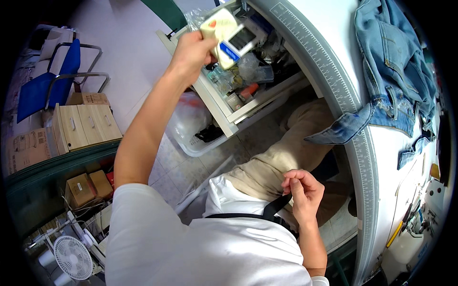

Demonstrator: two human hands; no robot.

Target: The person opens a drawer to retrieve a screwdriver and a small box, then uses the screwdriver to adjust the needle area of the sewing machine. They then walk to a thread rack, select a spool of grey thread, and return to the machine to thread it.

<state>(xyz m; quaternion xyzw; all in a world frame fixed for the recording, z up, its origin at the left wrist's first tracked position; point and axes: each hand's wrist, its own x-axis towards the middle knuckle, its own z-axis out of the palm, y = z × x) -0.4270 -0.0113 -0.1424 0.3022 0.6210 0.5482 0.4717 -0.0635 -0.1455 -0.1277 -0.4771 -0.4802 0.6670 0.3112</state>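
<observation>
My left hand [190, 56] is stretched out over an open drawer [224, 117], its fingers closed on a flat cream-coloured package [217, 27]. An orange mark and a blue label show on the package, which is slightly blurred. Beneath it, the drawer holds a jumble of clear plastic bags [248, 66], a small orange-red item [248, 91] and other small things. Near my lap, my right hand [305, 194] is closed with fingertips pinched on a black strap [276, 206] that runs from my waist.
A blue denim garment [393, 62] lies on the white table, its waistband hanging over the ruler-marked edge [329, 57]. Below the drawer sits a white plastic bin [193, 150]. A blue chair [47, 86], wooden cabinet [88, 126] and fan [72, 257] stand left; tools [400, 224] lie right.
</observation>
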